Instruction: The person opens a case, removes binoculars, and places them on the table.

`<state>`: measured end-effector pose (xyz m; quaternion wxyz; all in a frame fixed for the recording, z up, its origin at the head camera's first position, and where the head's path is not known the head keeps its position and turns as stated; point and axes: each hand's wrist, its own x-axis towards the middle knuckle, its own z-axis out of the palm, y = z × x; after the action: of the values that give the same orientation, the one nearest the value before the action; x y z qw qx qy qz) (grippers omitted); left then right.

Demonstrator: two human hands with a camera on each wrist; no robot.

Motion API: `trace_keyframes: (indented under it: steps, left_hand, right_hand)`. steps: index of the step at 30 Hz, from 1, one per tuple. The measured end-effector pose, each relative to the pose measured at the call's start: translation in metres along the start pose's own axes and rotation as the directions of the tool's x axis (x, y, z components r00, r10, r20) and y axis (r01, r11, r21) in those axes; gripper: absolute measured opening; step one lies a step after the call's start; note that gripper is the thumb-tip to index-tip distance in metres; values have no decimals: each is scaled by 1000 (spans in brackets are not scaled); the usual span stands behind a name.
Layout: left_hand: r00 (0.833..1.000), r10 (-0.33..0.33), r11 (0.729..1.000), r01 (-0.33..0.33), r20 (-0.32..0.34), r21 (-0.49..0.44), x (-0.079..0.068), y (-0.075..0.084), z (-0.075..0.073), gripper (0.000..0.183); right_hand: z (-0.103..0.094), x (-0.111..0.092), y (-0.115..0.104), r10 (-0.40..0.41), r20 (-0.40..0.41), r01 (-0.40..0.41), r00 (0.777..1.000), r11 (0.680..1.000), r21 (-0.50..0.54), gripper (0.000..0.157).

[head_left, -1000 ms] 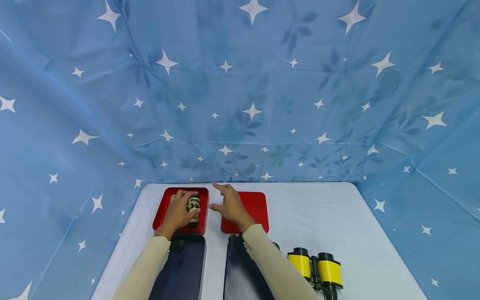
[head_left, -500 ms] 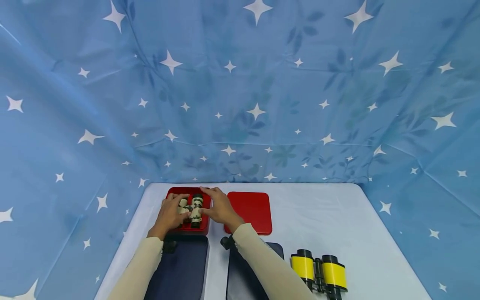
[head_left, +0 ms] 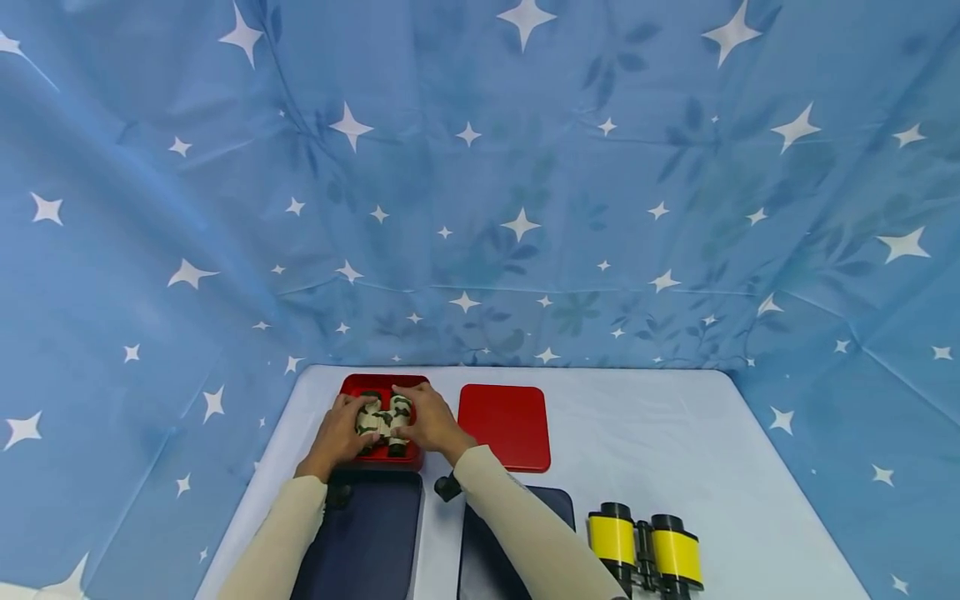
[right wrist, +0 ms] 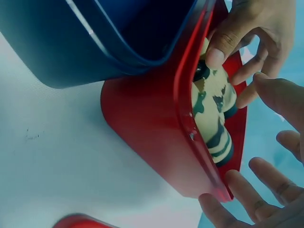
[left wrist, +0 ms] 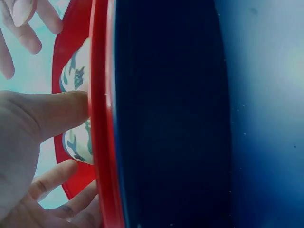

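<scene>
A pair of camouflage-patterned binoculars [head_left: 380, 419] lies in the red box [head_left: 386, 381] at the far left of the table. My left hand [head_left: 333, 437] holds the left barrel, the thumb [left wrist: 64, 110] laid over the binoculars and the fingers around the far side. From the right my right hand [head_left: 435, 422] reaches over the box wall, thumb and fingers spread on either side of the right barrel. In the right wrist view the right fingers [right wrist: 244, 187] are stretched at the box rim, apart from the binoculars [right wrist: 207, 111]. The box floor is mostly hidden.
A flat red tray or lid [head_left: 506, 427] lies to the right of the box. Two navy trays, left [head_left: 378, 533] and right [head_left: 491, 550], stand in front, partly under my arms. Yellow-and-black binoculars [head_left: 611, 537] lie front right. Blue star-patterned cloth [head_left: 480, 208] hangs behind.
My right hand has moved left from over the flat red tray to the binoculars in the box. My left hand has drawn slightly left, uncovering more of the binoculars, which stay in place.
</scene>
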<state>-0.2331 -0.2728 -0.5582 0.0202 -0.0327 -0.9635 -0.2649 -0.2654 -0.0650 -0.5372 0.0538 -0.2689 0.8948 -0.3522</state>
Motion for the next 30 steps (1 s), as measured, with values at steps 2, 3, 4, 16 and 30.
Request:
trace_keyframes:
  steps: [2, 3, 4, 16, 30]
  left_hand:
    - [1000, -2, 1000, 2, 5, -2, 0, -1, 1, 65]
    - [1000, 0, 1000, 0, 5, 0, 1, -1, 2, 65]
    - [1000, -1, 1000, 1, 5, -4, 1, -1, 2, 65]
    - [1000, -15, 999, 14, -7, -42, 1, -3, 6, 55]
    - [999, -43, 999, 43, -13, 2, 3, -2, 8, 52]
  right_hand:
    - [3, 2, 1, -2, 1, 2, 1000, 1000, 0, 75]
    - [5, 3, 1, -2, -1, 2, 1000, 1000, -6, 74]
    - [7, 3, 1, -1, -2, 1, 1000, 1000, -12, 74]
    - [25, 8, 3, 34, 5, -34, 999, 998, -46, 68]
    - [23, 5, 4, 28, 5, -28, 1000, 999, -38, 67]
